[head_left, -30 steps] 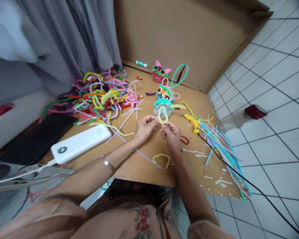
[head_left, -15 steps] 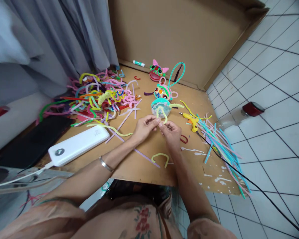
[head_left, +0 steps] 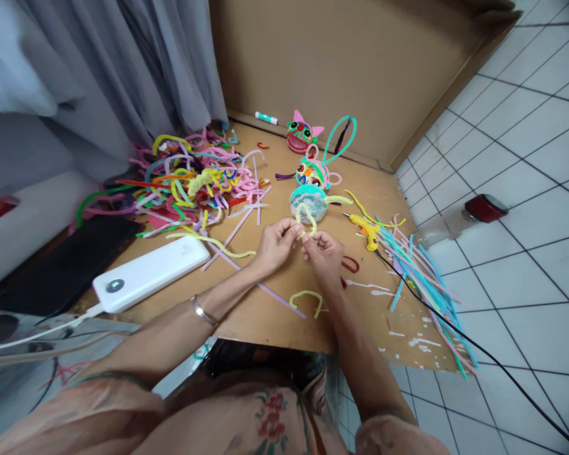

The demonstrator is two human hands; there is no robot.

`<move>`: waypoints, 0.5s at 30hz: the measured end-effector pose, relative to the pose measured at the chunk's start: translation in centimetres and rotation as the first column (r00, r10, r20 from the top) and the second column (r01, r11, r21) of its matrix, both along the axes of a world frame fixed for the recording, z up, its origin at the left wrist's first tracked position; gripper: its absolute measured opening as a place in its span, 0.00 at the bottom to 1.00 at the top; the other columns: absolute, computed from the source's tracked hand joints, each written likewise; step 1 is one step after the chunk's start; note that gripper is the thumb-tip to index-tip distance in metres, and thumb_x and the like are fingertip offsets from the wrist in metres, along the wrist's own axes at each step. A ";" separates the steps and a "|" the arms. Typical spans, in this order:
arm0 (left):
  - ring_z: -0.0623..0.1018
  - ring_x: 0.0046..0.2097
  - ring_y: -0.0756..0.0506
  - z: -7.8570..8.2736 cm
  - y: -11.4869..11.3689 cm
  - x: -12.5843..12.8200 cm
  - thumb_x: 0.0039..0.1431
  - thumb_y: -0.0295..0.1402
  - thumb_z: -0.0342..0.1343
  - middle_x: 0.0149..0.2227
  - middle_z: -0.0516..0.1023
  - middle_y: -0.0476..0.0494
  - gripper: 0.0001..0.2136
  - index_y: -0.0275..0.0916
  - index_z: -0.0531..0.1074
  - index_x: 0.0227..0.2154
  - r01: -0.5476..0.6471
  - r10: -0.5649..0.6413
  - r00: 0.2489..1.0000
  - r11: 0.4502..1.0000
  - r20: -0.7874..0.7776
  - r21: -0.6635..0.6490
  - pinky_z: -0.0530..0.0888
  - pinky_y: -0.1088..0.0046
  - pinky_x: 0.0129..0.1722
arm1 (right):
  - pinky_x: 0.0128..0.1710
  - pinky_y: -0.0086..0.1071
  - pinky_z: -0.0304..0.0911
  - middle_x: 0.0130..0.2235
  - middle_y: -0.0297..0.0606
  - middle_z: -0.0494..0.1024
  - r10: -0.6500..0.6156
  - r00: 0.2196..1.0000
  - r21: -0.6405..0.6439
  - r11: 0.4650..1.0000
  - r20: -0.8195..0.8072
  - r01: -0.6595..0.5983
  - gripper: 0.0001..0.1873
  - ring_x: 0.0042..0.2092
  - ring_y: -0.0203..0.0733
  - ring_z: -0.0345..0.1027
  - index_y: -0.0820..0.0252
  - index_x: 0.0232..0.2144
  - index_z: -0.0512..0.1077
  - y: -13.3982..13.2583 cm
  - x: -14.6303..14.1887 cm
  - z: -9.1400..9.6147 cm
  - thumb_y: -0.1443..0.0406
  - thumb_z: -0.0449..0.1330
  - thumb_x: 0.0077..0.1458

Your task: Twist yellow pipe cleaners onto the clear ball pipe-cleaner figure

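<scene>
Between my fingertips is a pale yellow pipe cleaner [head_left: 312, 216] bent into a loop. My left hand [head_left: 279, 243] pinches it from one side, and my right hand [head_left: 324, 251] pinches it from the other, the fingertips almost touching. Just behind the loop sits a round clear ball with a turquoise rim [head_left: 308, 193], a yellow piece sticking out at its right. Farther back stand a pipe-cleaner animal head with pink ring ears [head_left: 313, 172] and a green-and-red head with pink pointed ears [head_left: 301, 134]. Another bent yellow pipe cleaner [head_left: 306, 294] lies nearer my body.
A heap of coloured pipe cleaners [head_left: 194, 180] covers the left side. At right lie a yellow glue gun [head_left: 366, 229] with its black cord and a bundle of straight pipe cleaners [head_left: 427, 278]. A white power bank [head_left: 152, 272] and a black tablet-like slab [head_left: 66, 265] lie at left.
The yellow pipe cleaner's open curve has been drawn into a closed loop as my fingers brought its ends together. The view has shifted slightly.
</scene>
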State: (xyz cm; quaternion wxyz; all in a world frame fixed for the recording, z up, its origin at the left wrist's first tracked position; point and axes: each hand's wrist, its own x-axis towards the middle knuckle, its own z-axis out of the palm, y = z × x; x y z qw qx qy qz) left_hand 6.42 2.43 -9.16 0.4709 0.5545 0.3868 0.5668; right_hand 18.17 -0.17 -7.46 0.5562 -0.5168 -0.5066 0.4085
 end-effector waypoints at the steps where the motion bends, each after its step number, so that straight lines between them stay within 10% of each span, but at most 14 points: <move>1: 0.62 0.21 0.54 -0.1 0.0 0.1 0.55 0.48 0.57 0.17 0.64 0.53 0.19 0.36 0.68 0.21 -0.005 0.005 1.000 1.000 -0.002 0.003 0.59 0.76 0.24 | 0.19 0.24 0.52 0.17 0.27 0.68 -0.011 1.000 0.002 1.000 0.003 0.011 0.14 0.18 0.28 0.55 0.60 0.21 0.67 0.0 -0.1 0.0 0.56 0.62 0.45; 10: 0.68 0.23 0.54 0.1 0.0 0.9 0.43 0.49 0.66 0.20 0.70 0.51 0.20 0.34 0.71 0.25 0.279 -0.210 0.923 0.942 0.322 -0.185 0.64 0.78 0.26 | 0.21 0.25 0.51 0.17 0.26 0.67 -0.118 0.993 0.079 0.990 0.020 0.116 0.14 0.19 0.29 0.54 0.59 0.21 0.66 -0.2 -0.4 0.0 0.55 0.60 0.47; 15: 0.68 0.23 0.56 0.2 0.4 0.4 0.38 0.45 0.69 0.20 0.71 0.51 0.19 0.34 0.72 0.23 0.266 -0.132 0.897 0.924 0.422 -0.276 0.65 0.79 0.25 | 0.23 0.27 0.49 0.16 0.24 0.60 -0.160 0.960 0.132 0.982 0.231 0.132 0.21 0.21 0.29 0.50 0.59 0.17 0.62 -0.1 0.4 -0.4 0.52 0.59 0.52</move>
